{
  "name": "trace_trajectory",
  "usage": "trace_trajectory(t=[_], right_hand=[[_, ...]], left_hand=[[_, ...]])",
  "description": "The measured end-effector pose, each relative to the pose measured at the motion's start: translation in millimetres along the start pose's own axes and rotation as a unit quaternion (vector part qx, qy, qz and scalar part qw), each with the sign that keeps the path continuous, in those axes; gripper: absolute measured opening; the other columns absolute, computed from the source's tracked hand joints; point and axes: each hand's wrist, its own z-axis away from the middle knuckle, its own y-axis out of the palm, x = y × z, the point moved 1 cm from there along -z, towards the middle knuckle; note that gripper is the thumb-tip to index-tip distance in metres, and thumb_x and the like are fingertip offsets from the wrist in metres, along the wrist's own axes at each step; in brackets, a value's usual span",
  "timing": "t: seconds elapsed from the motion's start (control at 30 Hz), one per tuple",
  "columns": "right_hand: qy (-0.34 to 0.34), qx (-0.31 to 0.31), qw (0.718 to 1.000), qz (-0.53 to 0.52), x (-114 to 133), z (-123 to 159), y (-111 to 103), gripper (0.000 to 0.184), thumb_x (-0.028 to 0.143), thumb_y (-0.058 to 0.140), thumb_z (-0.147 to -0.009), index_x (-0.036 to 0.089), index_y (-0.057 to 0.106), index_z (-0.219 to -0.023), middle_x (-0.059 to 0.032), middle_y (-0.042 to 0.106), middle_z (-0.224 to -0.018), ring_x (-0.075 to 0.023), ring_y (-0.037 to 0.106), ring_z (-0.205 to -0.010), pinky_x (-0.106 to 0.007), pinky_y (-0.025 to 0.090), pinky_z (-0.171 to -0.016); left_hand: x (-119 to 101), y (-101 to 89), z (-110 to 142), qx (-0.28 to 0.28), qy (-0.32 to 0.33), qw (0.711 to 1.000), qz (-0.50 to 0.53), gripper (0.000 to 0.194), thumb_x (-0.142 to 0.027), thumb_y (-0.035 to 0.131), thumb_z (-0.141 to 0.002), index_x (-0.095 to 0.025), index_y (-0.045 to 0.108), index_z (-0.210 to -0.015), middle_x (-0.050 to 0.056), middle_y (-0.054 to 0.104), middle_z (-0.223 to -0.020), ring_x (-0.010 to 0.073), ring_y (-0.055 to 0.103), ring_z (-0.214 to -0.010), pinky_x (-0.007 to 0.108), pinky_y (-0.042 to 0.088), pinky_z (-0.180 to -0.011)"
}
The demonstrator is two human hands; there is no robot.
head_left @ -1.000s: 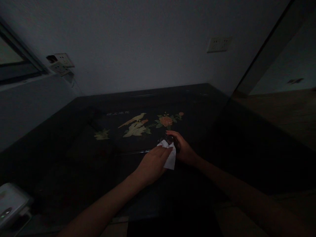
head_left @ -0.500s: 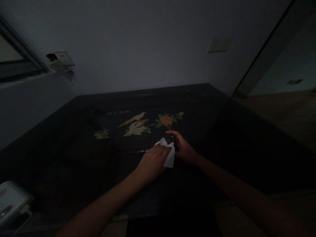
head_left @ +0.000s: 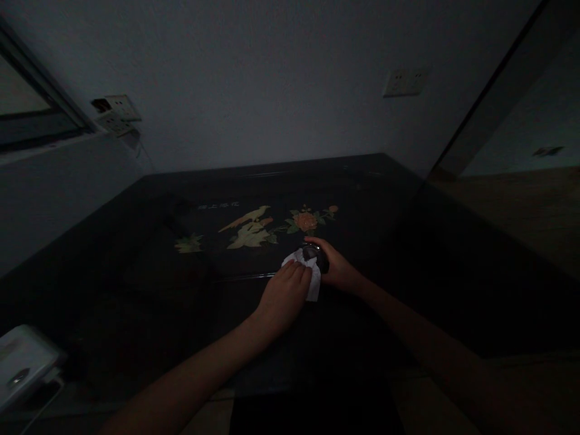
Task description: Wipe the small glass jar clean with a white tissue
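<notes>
My left hand is closed on a white tissue, pressing it against a small dark, shiny, rounded object. My right hand grips that object from its right side, with the thumb or a finger over its far rim. It looks like a dark glass or bowl, but the dim light and the tissue hide its kind. Both hands are above the front part of a dark tabletop.
Coloured bird-and-flower decoration lies on the dark surface beyond my hands. A white device with a cable stands at the near left. Wall sockets are at the back right, more sockets at the left, beside a window frame.
My left hand has shifted slightly with the tissue against the dark object. My right hand keeps its grip, and the object seems turned a little. The view has moved slightly.
</notes>
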Motion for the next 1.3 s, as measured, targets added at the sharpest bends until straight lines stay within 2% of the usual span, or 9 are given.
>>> trace_trajectory(t=[0.17,0.33,0.4,0.6,0.77,0.9,1.13,1.3], right_hand=[[0.031,0.001,0.999,-0.027,1,1,0,0.074,0.014,0.069,-0.066,0.018,0.04,-0.134,-0.0138,0.052,-0.132,-0.0276,0.053,-0.121,-0.044,0.039,-0.104],[0.044,-0.012,0.997,-0.056,-10,1,-1,0.08,0.022,0.071,-0.069,0.025,0.035,-0.141,-0.0107,0.045,-0.142,-0.0266,0.049,-0.126,-0.043,0.036,-0.108],[0.044,-0.016,0.998,-0.053,-13,0,-2,0.083,0.023,0.073,-0.068,0.025,0.035,-0.141,-0.011,0.044,-0.142,-0.0271,0.047,-0.127,-0.044,0.035,-0.108],[0.013,0.004,1.0,-0.022,-7,0,-4,0.069,0.017,0.067,-0.072,0.023,0.041,-0.136,-0.0115,0.05,-0.135,-0.0261,0.05,-0.124,-0.044,0.038,-0.106],[0.012,0.018,1.0,-0.013,-2,0,-4,0.076,0.014,0.07,-0.067,0.023,0.04,-0.135,-0.012,0.048,-0.136,-0.0275,0.048,-0.126,-0.045,0.036,-0.106],[0.006,0.018,1.0,-0.006,0,0,-5,0.076,0.014,0.07,-0.066,0.022,0.04,-0.135,-0.0123,0.048,-0.136,-0.0284,0.046,-0.127,-0.046,0.034,-0.108],[-0.001,0.024,1.0,0.018,0,-1,-5,0.076,0.017,0.072,-0.067,0.021,0.039,-0.135,-0.0131,0.047,-0.137,-0.0275,0.043,-0.13,-0.046,0.031,-0.11],[-0.008,0.015,1.0,0.024,0,0,-4,0.074,0.014,0.069,-0.067,0.02,0.04,-0.135,-0.0134,0.047,-0.137,-0.028,0.043,-0.13,-0.046,0.031,-0.11]], left_hand=[[-13,-10.5,-14,0.082,-0.044,0.995,0.026,0.027,-0.009,0.041,-0.088,-0.006,0.057,-0.11,0.016,0.067,-0.103,0.0269,0.063,-0.1,0.041,0.047,-0.093],[-19,-16.2,-26,0.096,-0.062,0.992,0.046,0.039,-0.012,0.046,-0.086,-0.005,0.047,-0.124,0.015,0.067,-0.104,0.0255,0.065,-0.094,0.038,0.052,-0.081],[-17,-14.0,-26,0.09,-0.067,0.992,0.059,0.043,-0.013,0.047,-0.086,-0.006,0.044,-0.128,0.014,0.067,-0.107,0.0241,0.065,-0.097,0.036,0.052,-0.084],[-9,-2.8,-14,0.046,-0.034,0.996,0.067,0.049,-0.012,0.051,-0.082,-0.009,0.043,-0.13,0.014,0.065,-0.112,0.0246,0.061,-0.104,0.039,0.048,-0.092],[-2,0.5,-8,-0.003,0.005,1.0,0.012,0.031,-0.01,0.046,-0.086,-0.01,0.054,-0.116,0.011,0.068,-0.102,0.0226,0.063,-0.099,0.042,0.042,-0.102],[0,2.3,-7,-0.026,-0.008,0.999,-0.034,0.022,-0.009,0.042,-0.089,-0.012,0.059,-0.102,0.008,0.067,-0.097,0.0201,0.062,-0.099,0.043,0.032,-0.112],[2,10.3,-3,-0.053,-0.008,0.995,-0.079,0.032,-0.012,0.037,-0.093,-0.008,0.056,-0.118,0.013,0.06,-0.125,0.0244,0.05,-0.124,0.046,0.032,-0.111],[-2,8.5,-2,-0.047,-0.027,0.997,-0.062,0.031,-0.011,0.038,-0.092,-0.01,0.056,-0.117,0.012,0.063,-0.117,0.0242,0.055,-0.115,0.046,0.033,-0.109]])
